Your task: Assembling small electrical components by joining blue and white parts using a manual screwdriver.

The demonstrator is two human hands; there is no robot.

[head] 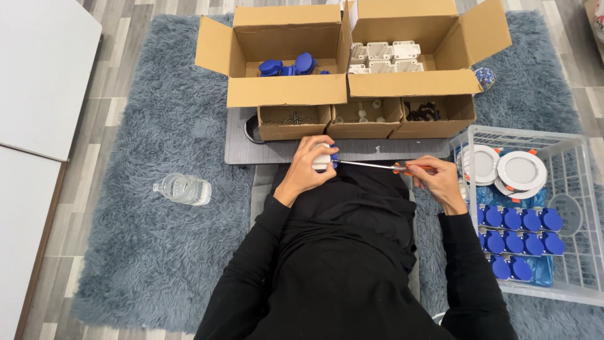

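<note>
Two large open brown cardboard boxes (286,91) (412,83) stood side by side on the rug; three small brown cardboard trays (294,131) (367,129) (434,128) (all unlidded) lined up just before them.

Blue caps (288,65) and white housings (385,55) are seen in brown boxes (283,47). A shaggy grey-blue rug (157,252) is spread over pale striped flooring (94,69). Black sleeves (251,264) are worn.

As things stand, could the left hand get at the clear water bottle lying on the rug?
Probably not right away: the left hand is wrapped around a small white and blue part that the screwdriver is working on. The water bottle itself lies unobstructed on the rug on that side.
</note>
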